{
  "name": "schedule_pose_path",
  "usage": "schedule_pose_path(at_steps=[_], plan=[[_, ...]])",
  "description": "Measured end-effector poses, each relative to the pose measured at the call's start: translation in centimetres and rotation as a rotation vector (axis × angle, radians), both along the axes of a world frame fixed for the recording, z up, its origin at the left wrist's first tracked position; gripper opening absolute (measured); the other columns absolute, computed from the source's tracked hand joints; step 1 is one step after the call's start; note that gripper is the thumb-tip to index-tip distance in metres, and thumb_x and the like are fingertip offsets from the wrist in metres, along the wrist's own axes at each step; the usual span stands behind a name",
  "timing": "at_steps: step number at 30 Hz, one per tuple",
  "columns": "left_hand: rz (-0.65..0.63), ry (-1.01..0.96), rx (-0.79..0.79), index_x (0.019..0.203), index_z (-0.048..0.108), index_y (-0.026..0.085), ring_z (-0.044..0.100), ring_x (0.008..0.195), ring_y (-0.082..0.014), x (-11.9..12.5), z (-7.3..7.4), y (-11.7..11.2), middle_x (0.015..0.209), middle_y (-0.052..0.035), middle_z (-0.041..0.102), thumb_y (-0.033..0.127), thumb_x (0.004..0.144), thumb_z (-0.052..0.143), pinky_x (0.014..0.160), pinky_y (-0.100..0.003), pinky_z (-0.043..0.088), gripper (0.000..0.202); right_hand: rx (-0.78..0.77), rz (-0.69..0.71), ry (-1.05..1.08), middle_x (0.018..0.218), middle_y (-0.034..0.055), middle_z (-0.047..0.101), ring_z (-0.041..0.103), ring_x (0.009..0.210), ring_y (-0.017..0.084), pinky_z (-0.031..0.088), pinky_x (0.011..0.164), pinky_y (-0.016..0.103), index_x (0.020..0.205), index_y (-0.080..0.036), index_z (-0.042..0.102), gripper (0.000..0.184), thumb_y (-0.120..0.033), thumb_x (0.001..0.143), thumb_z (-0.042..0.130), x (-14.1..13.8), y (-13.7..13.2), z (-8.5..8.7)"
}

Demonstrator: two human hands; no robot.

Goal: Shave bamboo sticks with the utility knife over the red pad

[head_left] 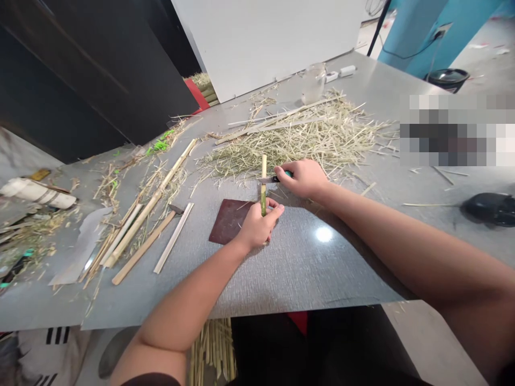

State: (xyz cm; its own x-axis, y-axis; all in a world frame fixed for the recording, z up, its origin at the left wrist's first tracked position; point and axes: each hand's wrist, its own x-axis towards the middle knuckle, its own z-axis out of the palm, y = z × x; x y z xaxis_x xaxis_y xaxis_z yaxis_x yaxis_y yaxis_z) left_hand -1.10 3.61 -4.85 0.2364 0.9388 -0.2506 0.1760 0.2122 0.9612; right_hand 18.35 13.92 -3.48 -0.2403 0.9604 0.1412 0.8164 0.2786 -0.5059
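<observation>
My left hand (259,222) is closed around the lower part of a short bamboo stick (263,201), which stands nearly upright above the table. The stick is green near my fingers and pale toward its top. My right hand (302,178) grips the dark and teal handle of a knife (270,180). Its blade lies across the stick, touching it above my left hand. Below and beside my left hand, a dark red-brown square sheet (227,221) lies on the table. Behind both hands spreads a heap of thin shavings (289,142).
Left of the sheet lie a pale flat strip (174,237), a hammer (147,245) and long bamboo poles (155,201). A clear cup (313,84) stands at the back. At right are a black object (488,209) and a bin (447,80). The table's front edge (306,309) runs before me.
</observation>
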Motion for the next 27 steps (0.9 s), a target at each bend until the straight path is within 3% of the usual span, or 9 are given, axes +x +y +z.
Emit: schedule_pose_path(at_steps=[5, 10, 17, 23, 27], plan=[[-0.003, 0.018, -0.031, 0.099, 0.056, 0.025, 0.045, 0.035, -0.0089, 0.0, 0.5, 0.0, 0.052, 0.0109, 0.050, 0.053, 0.106, 0.073, 0.038, -0.021, 0.036, 0.033, 0.010, 0.005, -0.016, 0.070, 0.0075, 0.055, 0.029, 0.065, 0.012, 0.024, 0.073, 0.036, 0.089, -0.019, 0.074, 0.063, -0.067, 0.114, 0.041, 0.1, 0.2, -0.4], [-0.008, -0.015, -0.010, 0.097, 0.056, 0.025, 0.043, 0.034, -0.0091, -0.1, -0.1, 0.1, 0.051, 0.0118, 0.048, 0.053, 0.106, 0.072, 0.038, -0.022, 0.037, 0.034, 0.017, 0.005, 0.004, 0.069, 0.0074, 0.055, 0.029, 0.065, 0.012, 0.023, 0.073, 0.035, 0.085, -0.018, 0.072, 0.065, -0.069, 0.113, 0.041, 0.1, 0.2, -0.5], [-0.010, -0.054, 0.015, 0.097, 0.054, 0.026, 0.038, 0.032, -0.0100, -0.3, -0.9, 0.2, 0.047, 0.0124, 0.044, 0.055, 0.108, 0.070, 0.036, -0.023, 0.033, 0.034, 0.021, -0.139, 0.016, 0.074, 0.0088, 0.059, 0.028, 0.067, 0.012, 0.022, 0.074, 0.034, 0.083, -0.017, 0.070, 0.067, -0.066, 0.113, 0.037, 0.1, -0.1, 0.2], [0.014, -0.058, 0.014, 0.098, 0.055, 0.026, 0.036, 0.035, -0.0078, -0.3, -1.4, 0.2, 0.054, 0.0117, 0.040, 0.062, 0.109, 0.069, 0.037, -0.024, 0.032, 0.041, 0.051, -0.025, -0.052, 0.073, 0.0084, 0.059, 0.033, 0.066, 0.012, 0.021, 0.074, 0.033, 0.088, -0.017, 0.075, 0.065, -0.064, 0.113, 0.038, -0.2, -0.7, 0.5], [0.035, -0.076, -0.023, 0.092, 0.049, 0.026, 0.031, 0.036, -0.0066, -0.1, -1.0, 0.1, 0.056, 0.0110, 0.040, 0.063, 0.110, 0.067, 0.036, -0.024, 0.030, 0.045, 0.077, -0.125, -0.031, 0.072, 0.0092, 0.059, 0.032, 0.066, 0.012, 0.020, 0.074, 0.034, 0.085, -0.017, 0.076, 0.068, -0.064, 0.113, 0.035, 0.1, -0.6, 0.6]])
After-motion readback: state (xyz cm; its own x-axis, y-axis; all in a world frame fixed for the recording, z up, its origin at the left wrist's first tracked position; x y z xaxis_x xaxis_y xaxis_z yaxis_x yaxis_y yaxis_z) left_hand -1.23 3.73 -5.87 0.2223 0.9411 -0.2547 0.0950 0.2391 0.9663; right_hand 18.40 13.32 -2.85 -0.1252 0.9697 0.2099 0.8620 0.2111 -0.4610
